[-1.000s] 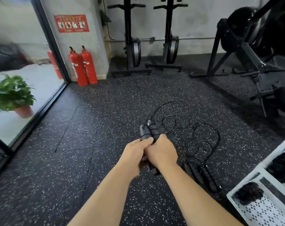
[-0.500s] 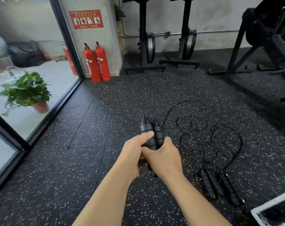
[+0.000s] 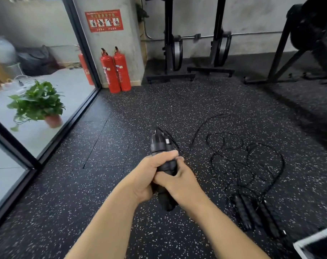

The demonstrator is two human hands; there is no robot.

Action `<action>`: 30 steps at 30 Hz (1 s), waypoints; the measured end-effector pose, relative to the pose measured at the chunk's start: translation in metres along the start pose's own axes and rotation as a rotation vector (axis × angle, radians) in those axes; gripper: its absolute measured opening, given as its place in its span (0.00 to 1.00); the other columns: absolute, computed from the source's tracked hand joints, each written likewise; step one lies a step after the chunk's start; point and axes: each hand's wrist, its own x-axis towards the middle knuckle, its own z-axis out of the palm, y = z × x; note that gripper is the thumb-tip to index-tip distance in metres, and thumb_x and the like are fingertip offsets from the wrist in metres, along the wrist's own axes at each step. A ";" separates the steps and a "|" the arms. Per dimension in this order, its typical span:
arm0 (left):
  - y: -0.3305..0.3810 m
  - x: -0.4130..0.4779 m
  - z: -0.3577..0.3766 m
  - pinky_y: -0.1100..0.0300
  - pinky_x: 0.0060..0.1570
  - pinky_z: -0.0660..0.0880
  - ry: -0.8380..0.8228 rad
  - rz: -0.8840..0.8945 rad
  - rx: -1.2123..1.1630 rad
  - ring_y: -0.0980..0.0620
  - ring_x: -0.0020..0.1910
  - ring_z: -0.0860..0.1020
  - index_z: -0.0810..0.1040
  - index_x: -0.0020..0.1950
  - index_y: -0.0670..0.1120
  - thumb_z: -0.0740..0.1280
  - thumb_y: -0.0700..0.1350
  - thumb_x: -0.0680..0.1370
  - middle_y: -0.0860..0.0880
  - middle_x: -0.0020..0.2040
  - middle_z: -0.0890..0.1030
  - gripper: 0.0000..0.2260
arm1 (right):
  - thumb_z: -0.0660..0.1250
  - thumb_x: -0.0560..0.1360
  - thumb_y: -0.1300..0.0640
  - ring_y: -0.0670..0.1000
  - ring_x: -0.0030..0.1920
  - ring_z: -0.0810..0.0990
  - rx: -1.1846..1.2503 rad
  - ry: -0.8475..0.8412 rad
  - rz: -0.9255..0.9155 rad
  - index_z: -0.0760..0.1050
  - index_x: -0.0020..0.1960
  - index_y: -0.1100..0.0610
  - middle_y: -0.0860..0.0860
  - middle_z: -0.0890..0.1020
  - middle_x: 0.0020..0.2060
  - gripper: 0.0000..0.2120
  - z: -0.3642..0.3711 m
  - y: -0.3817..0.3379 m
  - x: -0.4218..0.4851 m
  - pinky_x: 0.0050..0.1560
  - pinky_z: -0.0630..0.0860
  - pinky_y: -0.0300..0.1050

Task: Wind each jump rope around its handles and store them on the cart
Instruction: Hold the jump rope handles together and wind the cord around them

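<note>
over speckled floor (image 3: 112, 139), fingers (image 3: 167, 155) apparently wrap the paired handles (image 3: 160, 144).

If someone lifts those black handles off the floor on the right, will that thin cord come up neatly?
Probably floppy: the cord lies in loose overlapping loops, so it would likely dangle and snag. The handles look stiff and ribbed, so likely easy to grip, though round enough to roll.

Left hand (image 3: 146, 174) and right hand (image 3: 181, 182) curled, touching.
</note>
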 end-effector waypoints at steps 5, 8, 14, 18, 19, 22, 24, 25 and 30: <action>0.011 -0.005 -0.020 0.50 0.46 0.79 0.342 0.070 0.831 0.48 0.39 0.79 0.77 0.47 0.44 0.73 0.49 0.71 0.45 0.43 0.82 0.11 | 0.71 0.71 0.49 0.46 0.36 0.80 -0.329 -0.213 0.014 0.81 0.51 0.57 0.47 0.83 0.37 0.14 -0.026 -0.013 -0.004 0.41 0.76 0.42; 0.012 -0.014 -0.032 0.54 0.46 0.75 0.604 -0.001 1.492 0.47 0.47 0.78 0.70 0.56 0.47 0.69 0.51 0.72 0.50 0.48 0.78 0.17 | 0.68 0.72 0.49 0.48 0.38 0.80 -0.488 -0.015 -0.003 0.81 0.46 0.53 0.50 0.84 0.40 0.08 -0.036 -0.008 0.002 0.44 0.77 0.48; 0.038 -0.036 -0.033 0.51 0.49 0.65 0.723 0.123 2.157 0.46 0.51 0.77 0.68 0.58 0.47 0.71 0.48 0.72 0.49 0.51 0.77 0.19 | 0.62 0.79 0.54 0.47 0.59 0.75 -0.658 0.136 -0.137 0.69 0.69 0.54 0.47 0.77 0.60 0.19 -0.028 -0.002 0.010 0.63 0.72 0.47; 0.055 -0.048 -0.031 0.52 0.48 0.68 0.571 0.196 2.153 0.49 0.46 0.77 0.68 0.54 0.49 0.70 0.48 0.72 0.53 0.46 0.77 0.15 | 0.61 0.80 0.60 0.46 0.76 0.54 -0.622 -0.061 -0.268 0.49 0.79 0.54 0.47 0.58 0.76 0.32 -0.012 -0.001 0.005 0.75 0.53 0.45; 0.060 -0.052 -0.030 0.55 0.44 0.69 0.504 0.159 2.017 0.51 0.42 0.76 0.69 0.52 0.50 0.70 0.47 0.71 0.53 0.44 0.76 0.14 | 0.61 0.79 0.60 0.46 0.76 0.54 -0.594 -0.080 -0.268 0.49 0.79 0.54 0.47 0.59 0.76 0.33 -0.010 0.001 0.005 0.76 0.54 0.46; 0.071 -0.057 -0.027 0.61 0.34 0.71 0.312 -0.015 1.389 0.51 0.34 0.75 0.74 0.48 0.46 0.73 0.42 0.71 0.49 0.39 0.78 0.11 | 0.61 0.79 0.59 0.49 0.66 0.69 -0.562 -0.036 -0.257 0.61 0.73 0.55 0.48 0.71 0.63 0.23 -0.009 0.006 0.013 0.66 0.68 0.48; 0.072 -0.054 -0.027 0.60 0.35 0.72 0.273 -0.070 0.968 0.49 0.32 0.74 0.75 0.47 0.42 0.73 0.40 0.71 0.46 0.36 0.79 0.09 | 0.59 0.79 0.60 0.50 0.53 0.74 -0.577 0.010 -0.242 0.68 0.62 0.54 0.48 0.75 0.50 0.12 -0.010 0.010 0.018 0.55 0.73 0.48; 0.072 -0.052 -0.026 0.58 0.35 0.74 0.274 -0.083 0.771 0.49 0.31 0.74 0.75 0.46 0.41 0.73 0.39 0.72 0.45 0.34 0.78 0.08 | 0.58 0.80 0.61 0.50 0.47 0.75 -0.580 0.026 -0.226 0.69 0.58 0.53 0.48 0.75 0.46 0.09 -0.011 0.012 0.019 0.50 0.74 0.48; 0.098 -0.041 -0.021 0.51 0.41 0.80 0.341 0.022 0.110 0.51 0.28 0.76 0.76 0.42 0.43 0.72 0.39 0.67 0.48 0.31 0.78 0.08 | 0.53 0.81 0.62 0.50 0.45 0.77 -0.669 0.081 -0.047 0.70 0.51 0.52 0.49 0.77 0.46 0.09 -0.021 0.026 0.023 0.45 0.74 0.48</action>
